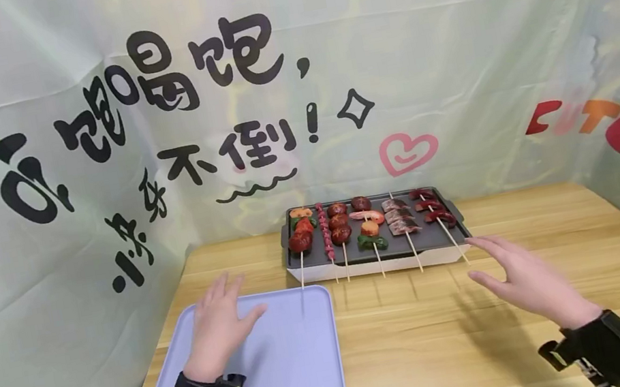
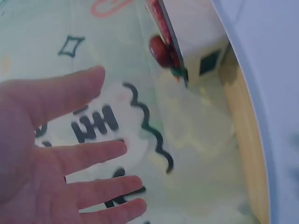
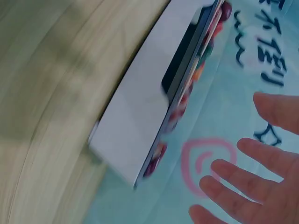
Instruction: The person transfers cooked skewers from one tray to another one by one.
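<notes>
My left hand hovers above a pale blue tray, fingers spread and holding nothing. Off to the right, my right hand is held over the wooden table with its fingers extended, near the right front corner of a dark grill pan. Several skewers lie side by side on that pan, their sticks poking out over the front edge. Among them are a skewer of small red pieces, a skewer of round brown pieces, a skewer with a shrimp and a skewer of dark red pieces.
The pan sits on a white box-like base towards the back of the table. A printed cloth with black lettering hangs behind the table and at both sides. The tray lies at the table's left.
</notes>
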Motion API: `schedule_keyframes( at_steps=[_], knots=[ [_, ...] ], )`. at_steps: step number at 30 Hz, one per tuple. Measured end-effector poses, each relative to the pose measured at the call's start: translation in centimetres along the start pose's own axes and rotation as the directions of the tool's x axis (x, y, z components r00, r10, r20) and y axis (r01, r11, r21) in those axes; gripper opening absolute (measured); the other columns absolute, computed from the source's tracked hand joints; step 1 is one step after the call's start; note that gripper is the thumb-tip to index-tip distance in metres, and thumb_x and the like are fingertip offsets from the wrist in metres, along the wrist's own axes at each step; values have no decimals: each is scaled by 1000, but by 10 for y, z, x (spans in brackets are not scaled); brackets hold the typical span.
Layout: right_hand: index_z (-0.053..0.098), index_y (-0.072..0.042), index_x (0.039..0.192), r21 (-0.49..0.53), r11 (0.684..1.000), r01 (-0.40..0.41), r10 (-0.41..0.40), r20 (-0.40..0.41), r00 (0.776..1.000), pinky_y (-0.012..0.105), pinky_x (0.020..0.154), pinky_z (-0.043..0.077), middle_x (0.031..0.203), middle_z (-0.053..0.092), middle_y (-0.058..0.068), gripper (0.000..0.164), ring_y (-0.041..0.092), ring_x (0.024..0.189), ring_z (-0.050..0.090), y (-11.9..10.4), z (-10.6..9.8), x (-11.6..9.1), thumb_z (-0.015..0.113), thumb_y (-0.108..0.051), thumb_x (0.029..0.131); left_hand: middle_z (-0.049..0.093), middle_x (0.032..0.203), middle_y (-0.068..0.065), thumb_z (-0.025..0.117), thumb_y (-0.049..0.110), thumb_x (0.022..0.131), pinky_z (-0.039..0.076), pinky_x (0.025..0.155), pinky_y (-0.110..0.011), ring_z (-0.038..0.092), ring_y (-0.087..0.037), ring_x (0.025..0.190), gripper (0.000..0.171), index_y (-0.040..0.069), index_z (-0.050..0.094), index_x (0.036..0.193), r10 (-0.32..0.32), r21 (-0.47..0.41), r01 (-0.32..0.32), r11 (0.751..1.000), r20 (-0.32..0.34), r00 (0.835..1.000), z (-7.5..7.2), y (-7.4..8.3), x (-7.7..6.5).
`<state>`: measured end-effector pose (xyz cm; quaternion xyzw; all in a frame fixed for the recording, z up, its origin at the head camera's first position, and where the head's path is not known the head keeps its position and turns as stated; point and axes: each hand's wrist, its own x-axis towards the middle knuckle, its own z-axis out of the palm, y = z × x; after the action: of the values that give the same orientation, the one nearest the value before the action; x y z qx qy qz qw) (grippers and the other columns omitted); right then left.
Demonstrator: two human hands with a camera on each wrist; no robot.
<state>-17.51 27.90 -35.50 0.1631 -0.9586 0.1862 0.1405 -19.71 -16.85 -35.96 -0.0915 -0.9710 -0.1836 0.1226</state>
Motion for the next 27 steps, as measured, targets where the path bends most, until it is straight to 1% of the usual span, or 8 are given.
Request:
schedule_keyframes(
  at_steps=[5, 11, 13, 14, 17, 20, 24, 27],
  knots=[
    [45, 0, 130, 79, 996, 37, -36, -6, 999, 63, 95, 34, 126, 47, 27, 51, 46, 117, 39, -21, 20, 13, 61, -24, 88, 39, 133, -30, 65, 32, 83, 28, 100, -63, 35, -47, 122, 62, -4, 45, 129, -64, -7, 64, 998, -40, 997, -4, -20, -5],
    [52, 2, 123, 143, 984, 102, -102, -9, 995, 53, 90, 46, 115, 55, 19, 45, 35, 106, 53, -54, 53, 26, 65, -16, 84, 45, 125, -33, 64, 25, 83, 37, 95, -59, 42, -49, 113, 60, -12, 44, 126, -155, -47, 155, 987, 12, 988, -3, -48, -15],
    [54, 2, 120, 175, 979, 109, -112, 10, 994, 49, 86, 50, 113, 57, 17, 42, 32, 100, 56, -64, 65, 30, 66, -15, 83, 47, 120, -36, 63, 22, 83, 40, 92, -58, 45, -50, 109, 57, -15, 45, 123, -193, -59, 193, 979, 14, 981, -1, -61, -16],
    [55, 2, 119, 194, 975, 104, -110, 20, 994, 47, 84, 51, 112, 57, 16, 41, 32, 98, 57, -69, 71, 32, 66, -14, 83, 50, 115, -36, 64, 21, 81, 43, 89, -56, 48, -50, 104, 54, -14, 48, 119, -200, -53, 200, 978, -9, 980, 2, -69, -16],
    [57, 3, 115, 244, 965, 94, -114, 67, 991, 40, 76, 54, 108, 58, 16, 36, 29, 90, 58, -82, 88, 37, 65, -13, 83, 56, 99, -36, 64, 15, 79, 47, 76, -54, 54, -48, 89, 41, -16, 54, 105, -262, -57, 261, 964, -14, 965, 3, -86, -17],
    [58, 5, 111, 285, 953, 99, -134, 107, 985, 31, 70, 54, 98, 59, 14, 33, 23, 83, 57, -93, 105, 42, 64, -10, 83, 57, 77, -29, 63, 11, 78, 47, 59, -49, 55, -39, 69, 30, -16, 55, 85, -323, -40, 322, 946, -3, 947, 0, -98, -19],
    [59, 9, 108, 329, 938, 109, -158, 125, 980, 24, 64, 52, 89, 59, 13, 30, 18, 75, 55, -106, 122, 47, 63, -7, 82, 52, 66, -21, 61, 7, 78, 44, 50, -44, 50, -31, 60, 25, -16, 53, 75, -406, -23, 407, 913, 49, 913, -4, -106, -22],
    [59, 10, 106, 368, 926, 88, -149, 140, 979, 22, 59, 50, 84, 58, 10, 28, 17, 71, 55, -114, 132, 51, 62, -5, 82, 46, 61, -15, 57, 2, 77, 40, 46, -37, 46, -28, 57, 17, -12, 51, 70, -436, -23, 438, 899, 53, 898, -2, -111, -25]
  ],
)
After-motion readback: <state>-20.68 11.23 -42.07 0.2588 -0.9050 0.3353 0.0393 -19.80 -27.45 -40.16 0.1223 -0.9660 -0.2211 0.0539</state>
